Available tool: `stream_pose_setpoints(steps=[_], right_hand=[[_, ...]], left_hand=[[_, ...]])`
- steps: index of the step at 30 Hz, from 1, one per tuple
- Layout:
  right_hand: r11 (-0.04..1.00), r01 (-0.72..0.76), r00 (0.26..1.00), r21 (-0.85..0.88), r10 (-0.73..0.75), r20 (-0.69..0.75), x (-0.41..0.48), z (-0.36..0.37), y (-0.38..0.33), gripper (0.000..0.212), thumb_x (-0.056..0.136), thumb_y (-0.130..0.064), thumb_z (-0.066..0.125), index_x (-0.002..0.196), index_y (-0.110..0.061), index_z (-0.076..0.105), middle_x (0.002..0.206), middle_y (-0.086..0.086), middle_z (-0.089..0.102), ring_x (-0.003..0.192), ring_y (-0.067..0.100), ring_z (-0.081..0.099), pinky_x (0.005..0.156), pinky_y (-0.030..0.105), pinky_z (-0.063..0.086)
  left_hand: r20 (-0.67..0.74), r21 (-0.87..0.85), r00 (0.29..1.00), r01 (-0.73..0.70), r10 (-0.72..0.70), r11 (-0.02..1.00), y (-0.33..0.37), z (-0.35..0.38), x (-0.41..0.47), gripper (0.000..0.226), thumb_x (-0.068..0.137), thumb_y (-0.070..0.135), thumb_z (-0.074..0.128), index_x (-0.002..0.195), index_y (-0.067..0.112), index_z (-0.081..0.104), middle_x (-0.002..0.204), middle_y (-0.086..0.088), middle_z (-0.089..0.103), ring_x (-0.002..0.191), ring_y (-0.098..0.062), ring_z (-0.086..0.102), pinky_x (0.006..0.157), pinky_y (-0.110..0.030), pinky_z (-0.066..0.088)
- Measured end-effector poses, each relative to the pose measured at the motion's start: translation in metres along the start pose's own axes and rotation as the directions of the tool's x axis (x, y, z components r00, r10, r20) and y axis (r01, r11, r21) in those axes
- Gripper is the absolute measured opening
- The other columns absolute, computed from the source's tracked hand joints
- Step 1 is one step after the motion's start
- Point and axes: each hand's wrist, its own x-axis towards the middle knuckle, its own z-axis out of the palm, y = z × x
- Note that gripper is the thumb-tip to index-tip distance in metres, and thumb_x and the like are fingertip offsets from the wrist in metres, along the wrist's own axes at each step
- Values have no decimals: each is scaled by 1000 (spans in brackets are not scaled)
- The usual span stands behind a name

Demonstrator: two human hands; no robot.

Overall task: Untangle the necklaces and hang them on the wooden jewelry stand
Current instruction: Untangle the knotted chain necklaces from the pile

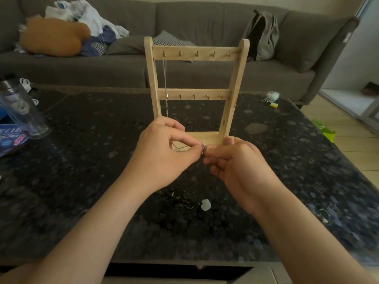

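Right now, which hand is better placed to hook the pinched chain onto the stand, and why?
Probably the left hand: it sits higher, nearer the free hooks; the right hand pinches the chain lower.

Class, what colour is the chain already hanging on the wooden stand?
Silver-grey chain, clearest in the head view.
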Motion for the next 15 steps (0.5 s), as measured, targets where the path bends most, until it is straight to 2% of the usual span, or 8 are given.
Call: stream_pose_setpoints(steps=[3, 6, 9, 12, 15], right_hand=[[993, 74, 997, -88, -75, -9, -3, 0, -2, 35, 90, 4, 66, 84, -22, 44, 85, 8, 71, 85, 21, 66, 81, 40, 47], [982, 126, 991, -144, -130, -16, -5, 1, -3, 31, 92, 5, 65, 91, -19, 45, 83, 4, 72, 84, 21, 67, 82, 41, 48], [971, 157, 987, -182, -161, -6, -8, 3, -5, 30, 93, 7, 64, 98, -16, 45, 81, 2, 70, 79, 17, 65, 77, 35, 49], [957, 189, 981, -221, -193, 5, -10, 4, -6, 31, 93, 7, 65, 97, -16, 46, 80, 1, 68, 74, 12, 62, 71, 28, 49], [947, 208, 977, -247, -212, 9, -11, 4, -6, 30, 92, 8, 66, 98, -14, 47, 78, 1, 69, 68, 9, 59, 61, 19, 50]], left_hand=[[9, -18, 1000, 12, -11, 1000, 0, -1, 0, 10, 84, 40, 85, 84, 49, 81, 118, 19, 58, 77, 14, 49, 68, -9, 35], [17, -38, 1000, 21, -21, 999, 0, 0, 0, 5, 84, 42, 84, 84, 47, 82, 118, 19, 57, 77, 14, 49, 71, -17, 37], [11, -46, 999, 30, -30, 998, 2, 0, 0, 1, 82, 45, 82, 82, 46, 81, 117, 19, 56, 78, 14, 49, 72, -17, 37], [20, -45, 999, 29, -28, 999, 3, -1, 0, 9, 77, 50, 77, 81, 43, 80, 115, 20, 56, 78, 8, 50, 72, -18, 37], [22, 0, 1000, 1, -1, 1000, 3, -1, 1, 6, 77, 47, 78, 79, 42, 79, 112, 19, 55, 81, 5, 50, 71, -15, 39]])
